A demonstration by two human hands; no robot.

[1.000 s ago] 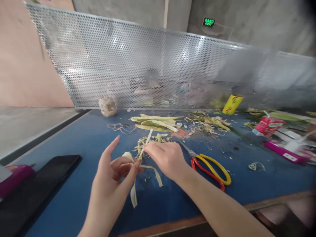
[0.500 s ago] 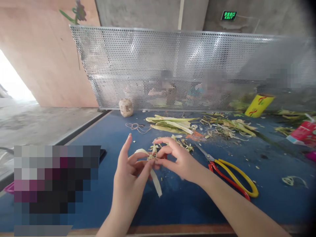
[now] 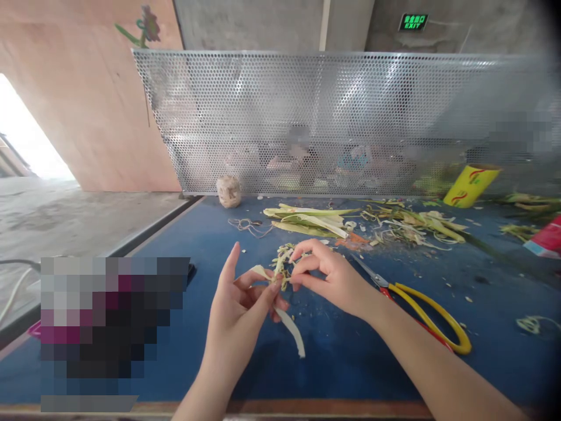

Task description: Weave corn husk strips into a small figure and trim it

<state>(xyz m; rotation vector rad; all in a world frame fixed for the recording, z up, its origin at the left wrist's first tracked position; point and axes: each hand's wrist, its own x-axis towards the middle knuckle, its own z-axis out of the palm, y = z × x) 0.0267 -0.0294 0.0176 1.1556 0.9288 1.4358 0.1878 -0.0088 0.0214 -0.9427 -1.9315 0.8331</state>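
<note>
Pale leaf strip (image 3: 293,333) is pinched between the thumb and middle fingers of the left hand (image 3: 241,310), whose forefinger stands straight up and clear of it. The strip's free end hangs down and to the right, just over the blue table (image 3: 350,362). The right hand (image 3: 335,279) meets it from the other side. Its thumb and forefinger are closed on the frayed upper end of the same strip, right against the left fingertips, and its other fingers curl loosely above. Both hands are held a little above the table, near its front edge. Just behind the fingertips lies a small heap of loose shreds (image 3: 283,257). Beside the right wrist rest scissors (image 3: 427,313) with yellow and red handles, their blades pointing back toward the hands. Farther back, long leaves (image 3: 309,219) lie in a bundle, with more trimmings scattered to their right, a tangle of twine (image 3: 249,225) to their left, and a ball of cord (image 3: 228,191) at the foot of the perforated metal screen (image 3: 350,117). A yellow roll (image 3: 471,185) leans at the screen's right end, and a red packet (image 3: 546,237) shows at the right edge. A pixelated block (image 3: 109,316) covers the table's left side.
</note>
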